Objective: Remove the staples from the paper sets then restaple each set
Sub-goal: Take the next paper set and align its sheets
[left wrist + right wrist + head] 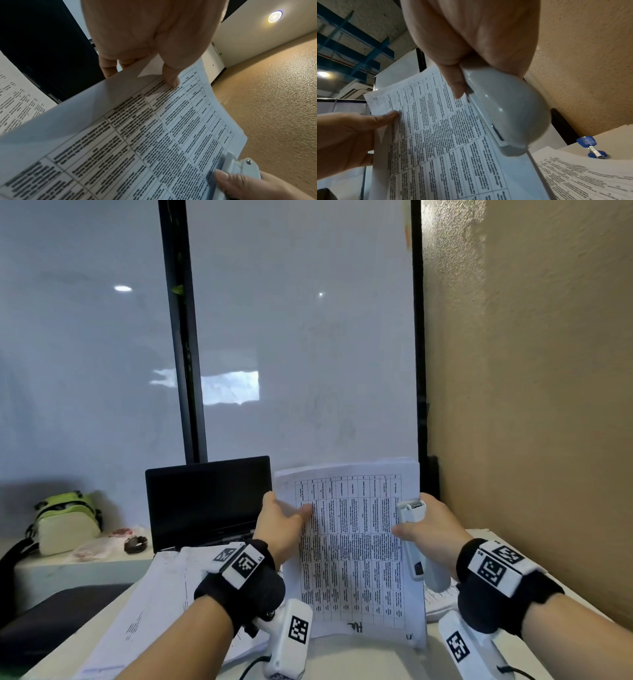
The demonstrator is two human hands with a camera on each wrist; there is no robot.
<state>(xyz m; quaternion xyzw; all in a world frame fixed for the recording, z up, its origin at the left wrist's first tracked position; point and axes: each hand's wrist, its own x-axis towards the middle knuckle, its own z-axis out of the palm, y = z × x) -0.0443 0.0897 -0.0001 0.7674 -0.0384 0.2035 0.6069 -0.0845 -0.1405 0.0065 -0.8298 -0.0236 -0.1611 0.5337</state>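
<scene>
A printed paper set [352,546] with a table of text stands upright above the desk. My left hand [279,522] pinches its left edge, thumb on the front and fingers behind [169,75]. My right hand [426,532] grips a white stapler [411,537] against the set's right edge, thumb on the paper. In the right wrist view the stapler [503,117] lies along that edge of the sheet [440,135]. A blue staple remover [592,148] lies on the desk at the right, beyond another stack of sheets.
More printed sheets [164,604] lie spread on the desk at the left, and another pile [583,174] sits at the right. A shut-off laptop [209,501] stands open behind. A textured wall [531,405] closes the right side. A green-and-white bag [66,522] sits far left.
</scene>
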